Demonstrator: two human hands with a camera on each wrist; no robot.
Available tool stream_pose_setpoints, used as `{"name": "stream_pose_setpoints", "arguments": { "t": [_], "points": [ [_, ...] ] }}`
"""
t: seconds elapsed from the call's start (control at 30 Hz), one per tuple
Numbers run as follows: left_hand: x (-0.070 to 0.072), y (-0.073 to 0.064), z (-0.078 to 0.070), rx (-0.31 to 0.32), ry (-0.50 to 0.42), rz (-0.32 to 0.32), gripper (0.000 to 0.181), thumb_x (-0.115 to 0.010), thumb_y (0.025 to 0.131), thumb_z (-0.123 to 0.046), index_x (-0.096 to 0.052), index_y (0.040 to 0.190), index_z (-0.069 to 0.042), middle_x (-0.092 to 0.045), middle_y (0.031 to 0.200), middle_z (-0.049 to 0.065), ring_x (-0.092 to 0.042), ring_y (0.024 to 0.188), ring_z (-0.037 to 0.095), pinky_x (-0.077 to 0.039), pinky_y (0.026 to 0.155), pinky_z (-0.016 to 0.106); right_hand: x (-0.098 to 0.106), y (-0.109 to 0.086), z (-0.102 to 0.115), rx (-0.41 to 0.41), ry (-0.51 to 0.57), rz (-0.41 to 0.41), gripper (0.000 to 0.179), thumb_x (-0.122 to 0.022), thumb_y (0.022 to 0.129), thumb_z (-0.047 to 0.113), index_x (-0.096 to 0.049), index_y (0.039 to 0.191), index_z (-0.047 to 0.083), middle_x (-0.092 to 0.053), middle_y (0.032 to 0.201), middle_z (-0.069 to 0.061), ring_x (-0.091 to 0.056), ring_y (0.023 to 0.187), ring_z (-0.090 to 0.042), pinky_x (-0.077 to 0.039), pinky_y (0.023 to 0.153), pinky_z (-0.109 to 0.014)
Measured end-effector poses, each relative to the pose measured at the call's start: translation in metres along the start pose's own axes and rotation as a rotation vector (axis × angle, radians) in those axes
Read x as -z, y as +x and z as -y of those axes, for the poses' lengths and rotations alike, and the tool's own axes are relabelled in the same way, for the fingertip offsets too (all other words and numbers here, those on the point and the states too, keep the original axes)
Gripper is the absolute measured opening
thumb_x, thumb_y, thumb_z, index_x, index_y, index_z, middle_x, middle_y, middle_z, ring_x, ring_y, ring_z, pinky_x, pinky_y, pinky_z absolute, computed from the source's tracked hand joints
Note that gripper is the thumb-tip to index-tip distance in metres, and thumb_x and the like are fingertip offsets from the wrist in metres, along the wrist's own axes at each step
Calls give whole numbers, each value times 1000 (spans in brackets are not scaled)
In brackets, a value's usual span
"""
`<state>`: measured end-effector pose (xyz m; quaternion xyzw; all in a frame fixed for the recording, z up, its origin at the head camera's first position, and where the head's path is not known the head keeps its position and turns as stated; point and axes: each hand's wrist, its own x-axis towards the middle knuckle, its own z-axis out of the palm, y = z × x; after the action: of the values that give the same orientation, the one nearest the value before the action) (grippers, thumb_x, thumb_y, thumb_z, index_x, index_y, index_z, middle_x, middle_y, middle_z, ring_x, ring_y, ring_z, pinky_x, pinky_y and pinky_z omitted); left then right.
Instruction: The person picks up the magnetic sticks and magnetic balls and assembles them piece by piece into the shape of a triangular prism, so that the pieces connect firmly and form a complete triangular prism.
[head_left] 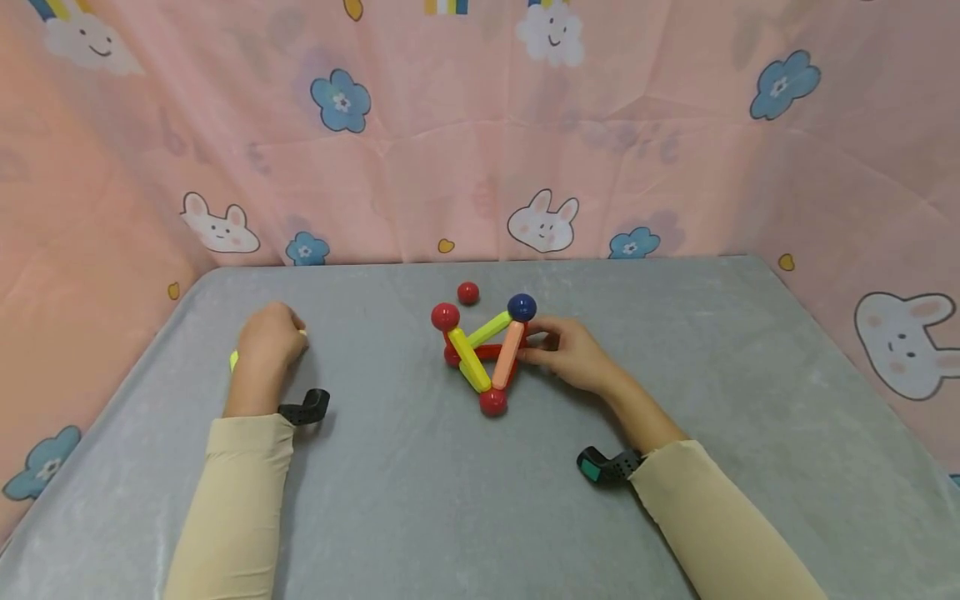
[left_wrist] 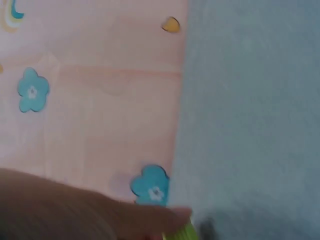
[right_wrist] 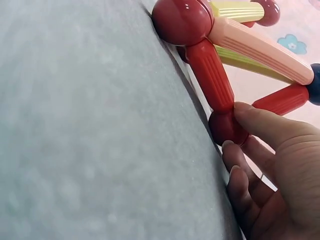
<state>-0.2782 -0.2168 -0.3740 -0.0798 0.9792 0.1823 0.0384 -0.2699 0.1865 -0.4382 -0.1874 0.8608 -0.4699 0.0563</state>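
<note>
A frame of coloured rods and balls stands mid-table. Its peach rod [head_left: 508, 356] and yellow rod [head_left: 470, 361] rise from the front red ball [head_left: 493, 402] to a raised blue ball [head_left: 522, 307] and a raised red ball [head_left: 446, 317]. At the frame's right corner my right hand [head_left: 570, 354] pinches a low red ball [right_wrist: 227, 129], joined to a red rod [right_wrist: 211, 75], between thumb and fingers. Well to the left, my left hand [head_left: 270, 337] holds a yellow-green rod [left_wrist: 182, 233], mostly hidden by the fingers.
Behind the frame lies a loose red ball [head_left: 468, 293]. A grey cloth covers the table [head_left: 397, 500]. Pink patterned curtain [head_left: 420, 183] hangs along the back and both sides. Each wrist carries a black strap mount [head_left: 306, 407].
</note>
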Motion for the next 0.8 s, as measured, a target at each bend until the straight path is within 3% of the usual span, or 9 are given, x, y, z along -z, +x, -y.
{"name": "stream_pose_setpoints", "arguments": {
  "t": [0.1, 0.23, 0.33, 0.47, 0.6, 0.8],
  "points": [
    [10, -6, -23, -139, -165, 11, 38, -60, 98, -16, -62, 130, 3, -63, 128, 26, -61, 115, 41, -50, 96, 53, 0, -1, -1, -6, -4, -17, 35, -76, 90, 14, -69, 123, 6, -70, 118, -13, -60, 83, -22, -52, 59, -25],
    [17, -24, -73, -351, -428, -8, 38, -66, 99, -20, -62, 135, -8, -65, 130, 17, -66, 119, 34, -56, 96, 49, 0, -2, -2, -22, -12, -46, 37, -76, 90, 15, -68, 124, 7, -70, 117, -13, -59, 78, -21, -52, 59, -25],
    [6, -41, -108, -508, -571, 23, 32, -73, 94, -19, -70, 125, -12, -71, 121, 9, -71, 110, 26, -59, 92, 43, 1, -3, -3, -36, 0, -72, 37, -76, 90, 16, -68, 126, 7, -70, 117, -13, -59, 77, -20, -52, 58, -25],
    [-20, -57, -138, -662, -644, 176, 29, -77, 90, -17, -74, 118, -10, -74, 113, 5, -72, 102, 18, -61, 87, 34, 2, -3, -5, -48, 31, -86, 36, -76, 91, 16, -69, 125, 8, -71, 115, -14, -60, 74, -19, -53, 57, -26],
    [-42, -63, -148, -700, -605, 294, 28, -79, 87, -13, -75, 114, -7, -73, 114, 6, -74, 103, 18, -61, 86, 30, 2, -3, -7, -56, 45, -82, 36, -76, 91, 18, -68, 125, 8, -71, 119, -16, -63, 73, -18, -55, 58, -27],
    [-52, -62, -150, -648, -590, 341, 23, -80, 85, -9, -76, 107, -7, -73, 113, 8, -75, 102, 19, -61, 87, 33, 2, -2, -7, -49, 57, -74, 38, -75, 91, 17, -68, 126, 7, -71, 122, -17, -63, 74, -18, -55, 58, -27]
  ]
}}
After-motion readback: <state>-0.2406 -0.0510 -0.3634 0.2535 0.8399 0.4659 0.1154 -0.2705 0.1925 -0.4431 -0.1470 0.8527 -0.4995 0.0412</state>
